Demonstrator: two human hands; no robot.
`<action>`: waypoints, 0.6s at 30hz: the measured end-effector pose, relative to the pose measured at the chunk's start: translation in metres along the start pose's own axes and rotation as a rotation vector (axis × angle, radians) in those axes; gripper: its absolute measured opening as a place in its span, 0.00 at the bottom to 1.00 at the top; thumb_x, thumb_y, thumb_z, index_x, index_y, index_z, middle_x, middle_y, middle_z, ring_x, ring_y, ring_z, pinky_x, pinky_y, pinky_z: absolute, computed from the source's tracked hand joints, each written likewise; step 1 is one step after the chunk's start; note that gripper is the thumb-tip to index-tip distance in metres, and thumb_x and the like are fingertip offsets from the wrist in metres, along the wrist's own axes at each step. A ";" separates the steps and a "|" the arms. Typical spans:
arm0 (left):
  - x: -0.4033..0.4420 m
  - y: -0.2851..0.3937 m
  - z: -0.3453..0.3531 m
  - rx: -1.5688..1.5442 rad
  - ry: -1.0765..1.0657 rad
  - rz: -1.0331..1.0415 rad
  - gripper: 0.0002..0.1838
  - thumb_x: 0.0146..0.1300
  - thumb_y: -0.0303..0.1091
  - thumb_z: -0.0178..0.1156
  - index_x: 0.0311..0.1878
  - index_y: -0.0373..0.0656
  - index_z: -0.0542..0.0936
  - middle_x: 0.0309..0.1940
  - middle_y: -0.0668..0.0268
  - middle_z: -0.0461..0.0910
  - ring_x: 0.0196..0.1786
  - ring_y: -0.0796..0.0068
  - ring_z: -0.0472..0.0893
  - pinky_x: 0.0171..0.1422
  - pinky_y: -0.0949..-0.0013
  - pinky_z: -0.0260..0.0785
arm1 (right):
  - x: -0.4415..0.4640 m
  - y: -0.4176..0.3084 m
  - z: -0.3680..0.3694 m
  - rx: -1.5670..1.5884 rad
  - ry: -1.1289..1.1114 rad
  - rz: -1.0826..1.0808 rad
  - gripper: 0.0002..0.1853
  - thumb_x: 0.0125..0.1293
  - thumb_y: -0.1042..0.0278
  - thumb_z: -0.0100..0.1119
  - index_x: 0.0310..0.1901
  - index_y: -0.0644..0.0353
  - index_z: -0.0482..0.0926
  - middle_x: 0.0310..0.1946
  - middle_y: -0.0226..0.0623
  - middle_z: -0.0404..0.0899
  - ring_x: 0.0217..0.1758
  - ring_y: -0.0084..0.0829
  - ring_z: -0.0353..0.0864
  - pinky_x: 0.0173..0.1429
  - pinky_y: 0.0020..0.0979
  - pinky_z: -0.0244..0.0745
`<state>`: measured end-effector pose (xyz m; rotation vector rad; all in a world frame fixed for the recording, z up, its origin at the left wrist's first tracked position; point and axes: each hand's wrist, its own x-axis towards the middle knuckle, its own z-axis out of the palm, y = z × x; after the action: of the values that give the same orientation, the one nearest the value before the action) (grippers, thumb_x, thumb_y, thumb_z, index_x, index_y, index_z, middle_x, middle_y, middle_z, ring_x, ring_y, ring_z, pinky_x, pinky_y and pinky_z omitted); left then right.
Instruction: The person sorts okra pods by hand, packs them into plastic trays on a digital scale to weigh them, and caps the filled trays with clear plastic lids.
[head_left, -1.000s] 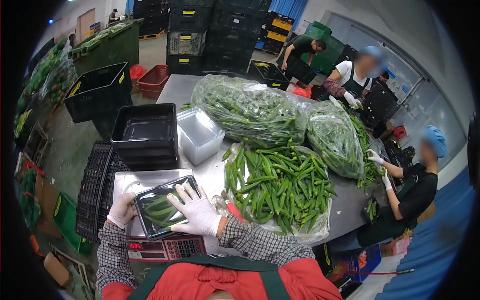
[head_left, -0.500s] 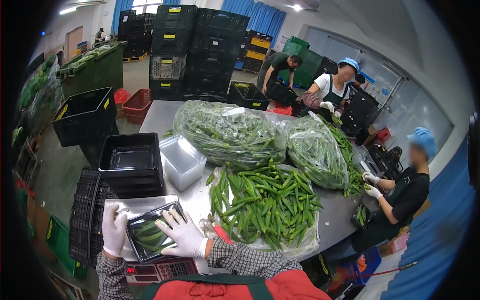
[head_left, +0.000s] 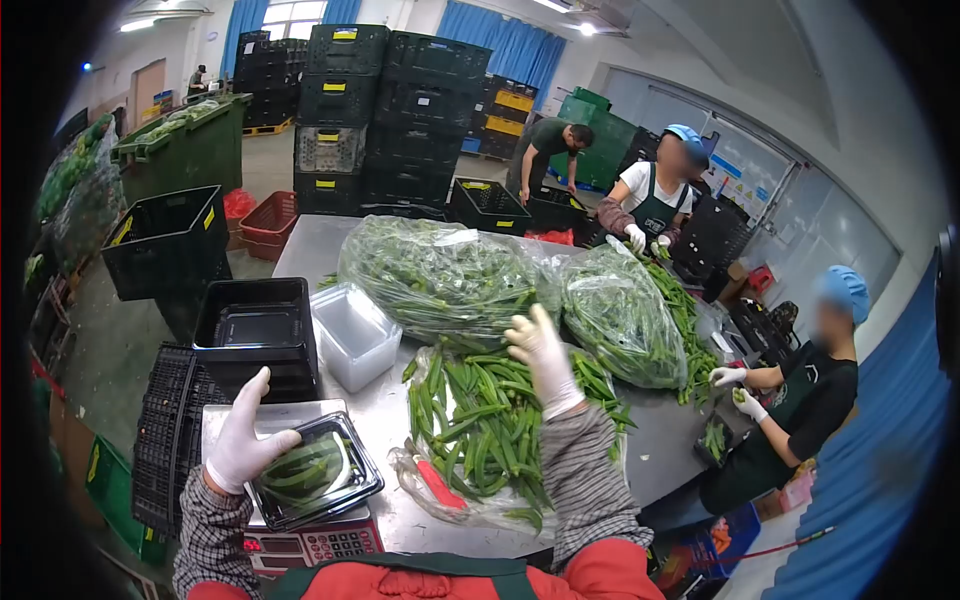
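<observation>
White-gloved hands (head_left: pixel 243 446) open, empty; right (head_left: pixel 545 362) lifted off tray (head_left: pixel 345 497), now over okra (head_left: pixel 478 425)

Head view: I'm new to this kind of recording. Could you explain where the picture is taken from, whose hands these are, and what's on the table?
There is no robot here. A camera on a person's head looks forward and down, so the gloved hands nearest us are the wearer's.

The left hand is open beside a black tray of okra on a scale; whether its thumb touches the tray is hard to tell. The right hand is raised, open, in front of the loose okra.

The metal table also carries two bags of okra and stacked clear containers. Neither hand holds anything.
</observation>
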<state>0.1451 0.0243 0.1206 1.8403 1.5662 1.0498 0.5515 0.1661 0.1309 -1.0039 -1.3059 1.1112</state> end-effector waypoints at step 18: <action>0.045 0.036 0.027 -0.115 -0.129 0.123 0.48 0.49 0.38 0.70 0.68 0.31 0.54 0.63 0.44 0.62 0.66 0.57 0.65 0.70 0.62 0.55 | 0.014 -0.028 -0.118 0.048 0.215 0.069 0.44 0.65 0.42 0.51 0.71 0.59 0.43 0.61 0.53 0.65 0.52 0.42 0.74 0.52 0.38 0.70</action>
<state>0.1896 0.0636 0.1442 1.9051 1.3063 1.0302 0.6698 0.1799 0.1574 -1.1072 -1.0750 1.0498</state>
